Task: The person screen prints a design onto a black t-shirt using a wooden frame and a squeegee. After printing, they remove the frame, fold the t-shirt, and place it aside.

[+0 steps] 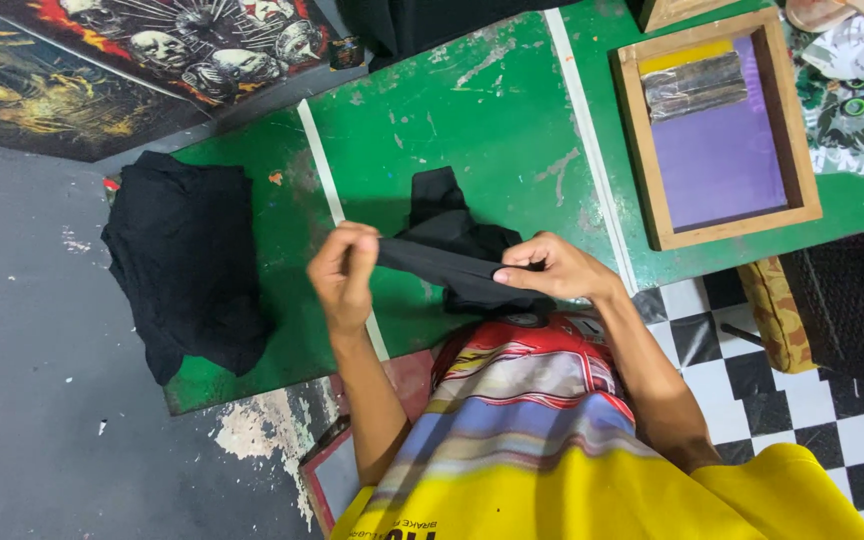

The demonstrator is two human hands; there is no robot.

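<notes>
A worn green table (492,110) with scuffed paint and two white tape lines fills the middle of the frame, standing on a grey floor at the left and black-and-white checked tiles at the lower right.

Just below centre, both hands hold a black garment (449,250) up over the table's near edge. The left hand (344,272) pinches one end of a stretched fabric edge, fingers curled tight around it. The right hand (555,268) grips the other end, thumb and fingers closed on the cloth. The rest of the garment hangs slack between and behind them, one part trailing up onto the green surface.

The cloth looks light, soft and limp. It should fold and sag wherever it is unsupported, so it is best held along a seam or hem with two spread grips, as here. It seems unlikely to slip or be damaged.

A second heap of black clothing (190,262) droops over the table's left end. At the upper right lies a wooden-framed screen (717,125) with a purple mesh, a yellow strip and a silvery bar (694,85) across its top. Dark printed posters (142,60) with skull artwork lie at the upper left, and printed fabric (857,100) at the far upper right.
</notes>
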